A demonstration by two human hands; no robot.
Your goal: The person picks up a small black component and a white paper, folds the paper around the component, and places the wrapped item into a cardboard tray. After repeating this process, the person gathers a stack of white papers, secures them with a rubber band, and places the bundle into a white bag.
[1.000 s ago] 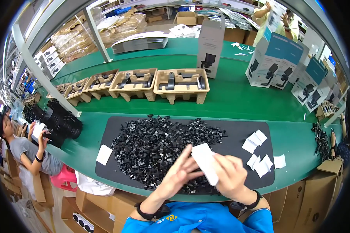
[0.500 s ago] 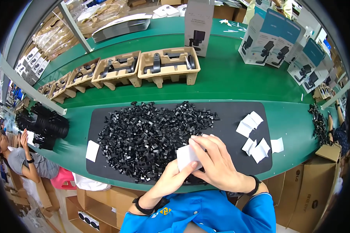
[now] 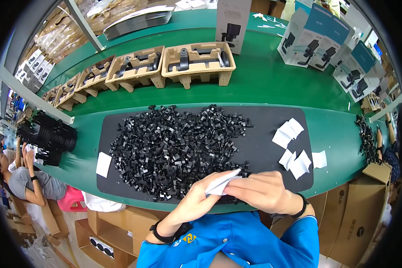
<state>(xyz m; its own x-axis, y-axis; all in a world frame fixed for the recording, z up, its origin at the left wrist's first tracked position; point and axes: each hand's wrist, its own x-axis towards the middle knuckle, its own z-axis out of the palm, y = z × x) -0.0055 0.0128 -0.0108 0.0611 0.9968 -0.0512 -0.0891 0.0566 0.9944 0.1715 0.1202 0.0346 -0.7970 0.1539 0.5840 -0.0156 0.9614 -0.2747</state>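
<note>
A small white paper packet [image 3: 219, 184] is between my hands, just above the near edge of the black mat [image 3: 263, 154]. My left hand [image 3: 195, 198] has it pinched between thumb and fingers, and the packet stands tilted. Closed at the packet's right edge is my right hand [image 3: 264, 193], thumb and fingertips pressed together on it. Whether anything is inside the packet is hidden. Beyond my hands lies a wide heap of small black plastic clips [image 3: 169, 152], spread over the mat. Several creased white packets [image 3: 288, 133] rest on the mat to the right.
Another white packet [image 3: 103, 165] lies at the mat's left edge. Brown moulded pulp trays [image 3: 198, 73] with black parts line the green bench. Printed boxes [image 3: 315, 38] stand at the far right, a tall box [image 3: 233, 27] at the back. At left sits a person [image 3: 22, 174].
The packet has turned from facing me to a steeper tilt. My right hand has moved from over its top to its right edge, fingers now curled. The whole view has shifted slightly.
</note>
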